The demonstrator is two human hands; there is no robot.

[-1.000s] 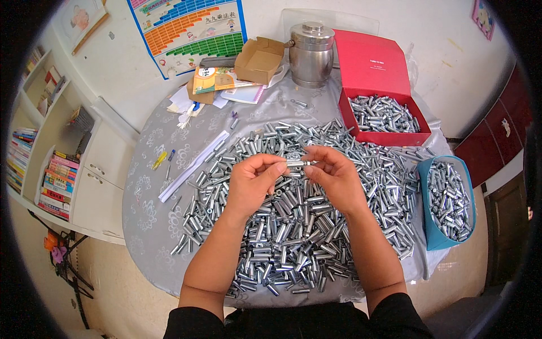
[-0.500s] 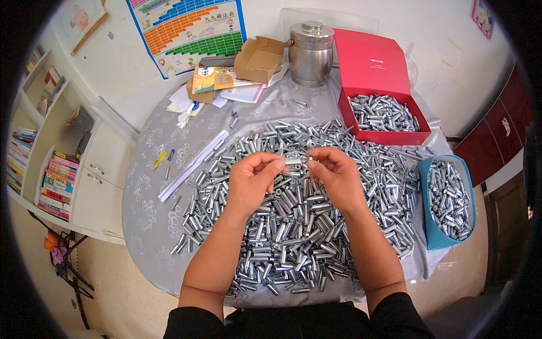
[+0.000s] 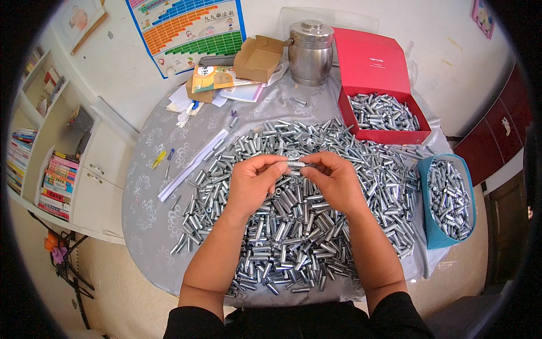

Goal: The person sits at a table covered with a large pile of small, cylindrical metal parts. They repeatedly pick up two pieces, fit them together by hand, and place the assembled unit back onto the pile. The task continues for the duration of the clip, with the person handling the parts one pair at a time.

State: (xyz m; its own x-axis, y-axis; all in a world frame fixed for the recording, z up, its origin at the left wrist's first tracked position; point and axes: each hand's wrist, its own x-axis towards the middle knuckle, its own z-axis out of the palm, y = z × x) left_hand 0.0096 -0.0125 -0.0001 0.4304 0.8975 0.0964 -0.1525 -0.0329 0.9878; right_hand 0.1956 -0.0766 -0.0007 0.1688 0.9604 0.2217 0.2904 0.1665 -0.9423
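Note:
Above the middle of a wide heap of silvery metal sleeves (image 3: 282, 226), my two hands meet. My left hand (image 3: 251, 181) pinches one end of a short shiny metal sleeve (image 3: 294, 164) between thumb and forefinger. From the other side, my right hand (image 3: 334, 179) closes thumb and forefinger at the opposite end of that sleeve. The sleeve lies roughly level, its ends covered by my fingertips. Whether a second small part sits inside the right fingers is hidden.
A red box (image 3: 389, 137) with metal parts stands at the back right. Beside it are a blue-green bin (image 3: 423, 209) of similar parts and a steel pot (image 3: 310, 53). Books (image 3: 212, 79), an open cardboard box (image 3: 258, 58) and a long white strip (image 3: 193, 165) lie leftward.
My right hand has shifted slightly left, bringing its fingertips closer to my left hand's. Less of the sleeve shows between them. My left hand has barely moved.

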